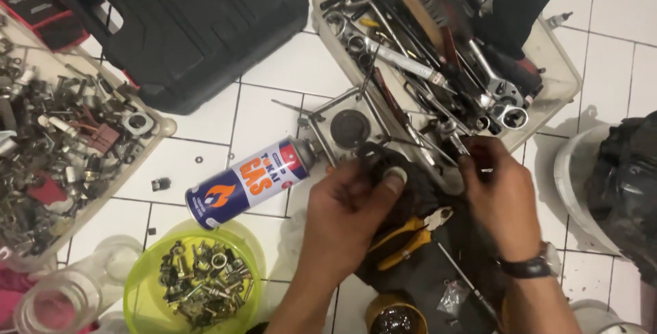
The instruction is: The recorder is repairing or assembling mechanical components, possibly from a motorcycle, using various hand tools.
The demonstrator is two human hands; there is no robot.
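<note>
Left hand (342, 214) pinches a small black part (375, 158) by the gas can (250, 180), right hand (496, 194) grasping a thin metal piece (460, 146); advise steady, close alignment.

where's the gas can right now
In the head view the gas can lies on its side on the white tiles, left of the left hand, just above the green bowl of bolts.

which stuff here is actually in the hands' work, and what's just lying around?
In hand:
left hand pinching a small dark part
right hand at the same spot
gas canister with burner head beside them

Lying about:
yellow pliers
tool tray
green bowl of nuts
black case
</note>
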